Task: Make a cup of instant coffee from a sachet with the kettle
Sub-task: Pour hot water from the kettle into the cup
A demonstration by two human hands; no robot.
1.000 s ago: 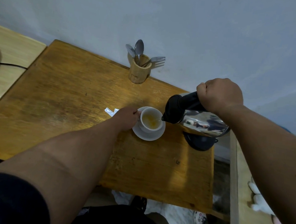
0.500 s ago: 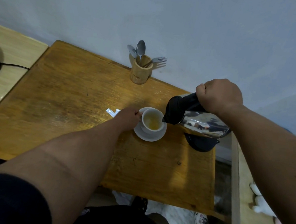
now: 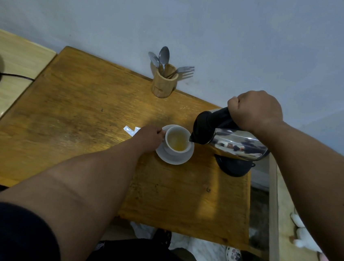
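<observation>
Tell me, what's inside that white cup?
The cup holds pale yellowish liquid, partly filled, as the kettle tips at its rim. Whether powder lies at the bottom cannot be seen.

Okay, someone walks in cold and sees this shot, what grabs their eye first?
Probably the shiny kettle, tilted in the right hand with its spout over the white cup mid-table. The left hand steadies the cup on its saucer. Behind, a wooden holder of spoons and a fork stands by the wall.

Mirror-polished steel kettle (image 3: 237, 146), glossy white ceramic cup (image 3: 177, 142), worn wooden table (image 3: 72, 120), wooden utensil holder (image 3: 163, 84)
</observation>
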